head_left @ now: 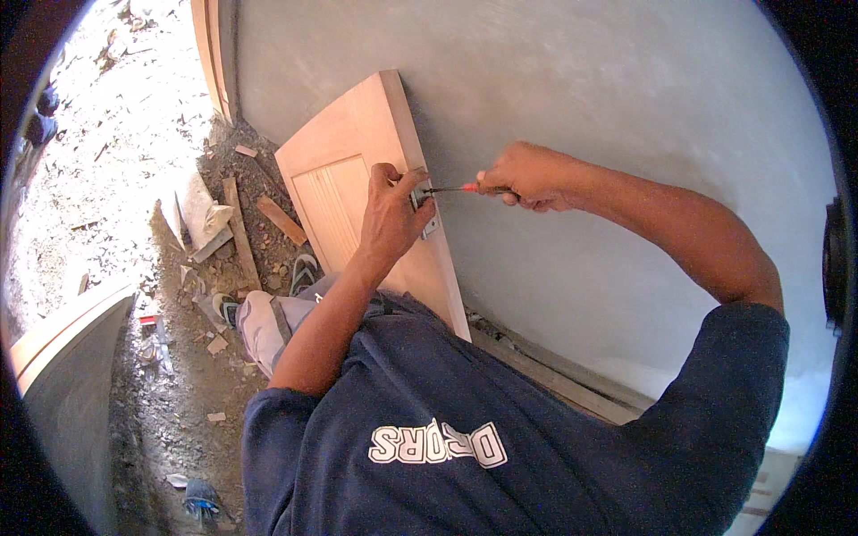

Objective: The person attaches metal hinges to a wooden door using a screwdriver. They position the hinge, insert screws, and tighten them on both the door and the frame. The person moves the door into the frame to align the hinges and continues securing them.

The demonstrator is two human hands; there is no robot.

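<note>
A pale wooden panel door (344, 134) stands on its edge between my legs and the wall. Silvery metal hardware (430, 229) sits on its narrow edge. My right hand (527, 179) is wrapped round the handle of a screwdriver (469, 188), which has a red part and a dark shaft. The shaft lies roughly level, its tip at the door edge just above that hardware. My left hand (389, 210) is at the same spot, thumb and forefinger closed around the tip area. What those fingers pinch is too small to make out.
A smooth grey wall (572, 80) rises behind the door. Wood offcuts (281, 221) and rubble litter the dirt floor at left, near my shoes (304, 272). A curved-looking wooden frame edge (67, 330) stands at lower left; a wooden post (211, 58) is at the far left opening.
</note>
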